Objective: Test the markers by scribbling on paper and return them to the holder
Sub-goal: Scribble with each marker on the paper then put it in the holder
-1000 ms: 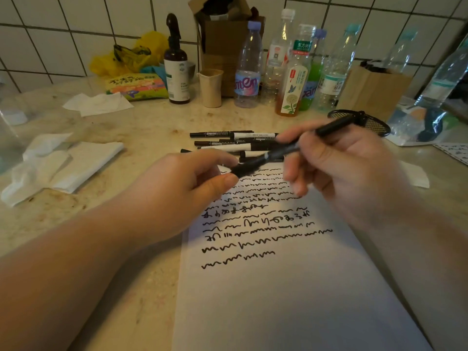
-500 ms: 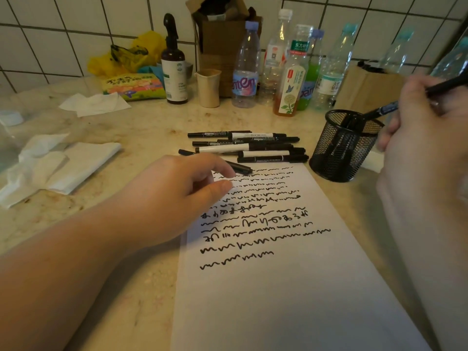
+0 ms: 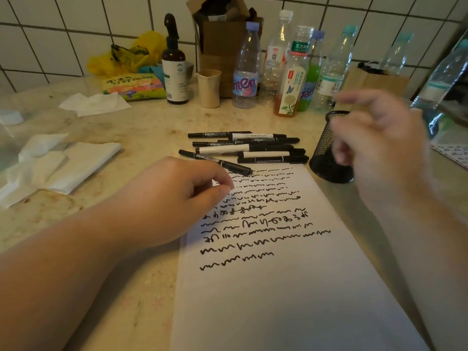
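Note:
A white sheet of paper [image 3: 278, 287] lies on the counter, its upper half covered in black scribbles. My left hand [image 3: 177, 198] rests on the paper's upper left edge, fingers loosely curled, holding nothing. Several black and white markers [image 3: 253, 148] lie in a pile just beyond the paper; one black marker [image 3: 215, 162] lies slanted near my left fingertips. The black mesh holder [image 3: 326, 158] stands at the paper's top right corner. My right hand [image 3: 379, 148] hovers blurred over and in front of the holder, fingers loose and empty.
Several plastic bottles [image 3: 291, 72] line the tiled wall behind the markers, with a brown spray bottle [image 3: 174, 69], a small cup [image 3: 209, 88] and a cardboard box [image 3: 220, 41]. Crumpled tissues [image 3: 58, 165] lie at the left. A brown paper bag [image 3: 374, 79] stands behind the holder.
My right hand carried the marker from above the paper to the holder and let it go; it now hovers empty. My left hand released the marker and settled on the paper.

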`<state>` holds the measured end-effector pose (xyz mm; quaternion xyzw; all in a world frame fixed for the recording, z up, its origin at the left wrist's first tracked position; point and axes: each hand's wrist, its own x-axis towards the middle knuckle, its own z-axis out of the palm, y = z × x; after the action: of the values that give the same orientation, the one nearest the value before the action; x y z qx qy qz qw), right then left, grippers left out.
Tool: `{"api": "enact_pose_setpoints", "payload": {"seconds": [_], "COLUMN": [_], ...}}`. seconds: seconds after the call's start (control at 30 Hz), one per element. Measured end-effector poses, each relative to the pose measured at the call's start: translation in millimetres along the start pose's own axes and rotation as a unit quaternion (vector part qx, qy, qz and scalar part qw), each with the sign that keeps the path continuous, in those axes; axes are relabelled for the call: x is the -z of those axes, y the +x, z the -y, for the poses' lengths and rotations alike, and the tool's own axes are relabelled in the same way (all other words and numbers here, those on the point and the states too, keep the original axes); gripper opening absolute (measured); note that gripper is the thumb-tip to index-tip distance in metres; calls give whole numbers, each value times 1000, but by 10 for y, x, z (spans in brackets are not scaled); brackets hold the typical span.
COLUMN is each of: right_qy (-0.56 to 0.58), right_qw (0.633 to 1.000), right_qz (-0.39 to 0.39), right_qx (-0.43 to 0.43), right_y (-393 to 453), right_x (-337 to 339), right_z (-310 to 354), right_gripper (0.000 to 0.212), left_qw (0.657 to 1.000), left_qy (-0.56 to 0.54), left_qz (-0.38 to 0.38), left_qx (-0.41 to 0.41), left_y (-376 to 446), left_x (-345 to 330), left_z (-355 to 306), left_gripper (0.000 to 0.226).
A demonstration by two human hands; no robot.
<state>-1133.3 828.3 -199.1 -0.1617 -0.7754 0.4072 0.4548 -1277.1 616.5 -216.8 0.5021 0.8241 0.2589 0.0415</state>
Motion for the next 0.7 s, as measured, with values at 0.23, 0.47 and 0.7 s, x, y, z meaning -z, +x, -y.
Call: {"api": "enact_pose_setpoints", "payload": {"seconds": [0.23,0.47,0.7], "right_qy": [-270,-317,-308], "right_qw": [875,842,906], "right_qz": [400,436,285], "right_qx": [-36,-29,-55], "right_y": [-187,-158,-138], "right_x": [-318,-519,-401], "right_z": [-94,-107,-44], "right_gripper": [40,52,19], "left_qw": [1000,1000,1000], "left_qy": [21,10,18], "left_qz": [9,3,13], "left_qx": [-19,-30,-17], "left_y": [19,21,33], "left_x": [2,-10,-2], "left_z": [-4,-11,10], "left_gripper": [19,20,18]}}
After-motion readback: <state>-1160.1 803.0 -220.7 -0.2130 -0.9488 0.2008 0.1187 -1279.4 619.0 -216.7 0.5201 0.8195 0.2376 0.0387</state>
